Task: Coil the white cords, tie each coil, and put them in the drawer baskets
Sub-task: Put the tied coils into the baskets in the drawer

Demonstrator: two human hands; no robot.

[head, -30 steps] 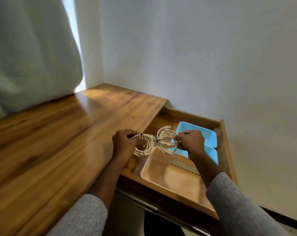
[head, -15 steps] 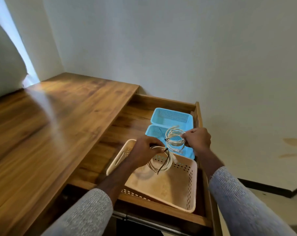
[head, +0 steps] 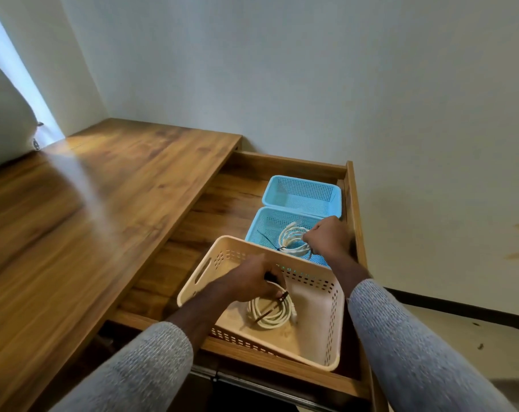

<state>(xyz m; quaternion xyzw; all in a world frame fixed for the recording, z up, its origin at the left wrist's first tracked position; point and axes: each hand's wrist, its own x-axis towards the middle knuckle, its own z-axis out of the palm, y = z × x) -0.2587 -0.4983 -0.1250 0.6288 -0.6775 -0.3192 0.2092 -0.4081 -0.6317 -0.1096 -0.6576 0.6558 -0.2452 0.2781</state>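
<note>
Beige perforated plastic forms the nearest basket (head: 326,322), which is set in the open wooden drawer (head: 353,203) beside the brown wood-grain worktop (head: 88,218). Inside this basket a coiled white cord bound with a dark tie (head: 270,315) is seen lying on or just above the floor; which cannot be told. The coil is pinched at its upper edge by the curled fingers of the left hand (head: 249,282). Just behind the beige basket, a light blue mesh plastic basket (head: 264,227) is placed, and a second coiled white cord with a dark tie (head: 293,242) is held within it by the right hand (head: 326,236), whose fingers are closed around the coil's far side. Whether that coil touches the mesh floor cannot be told. A second light blue mesh basket (head: 302,194) is set at the back of the drawer. Both forearms are covered by grey knitted sleeves (head: 415,352).
</note>
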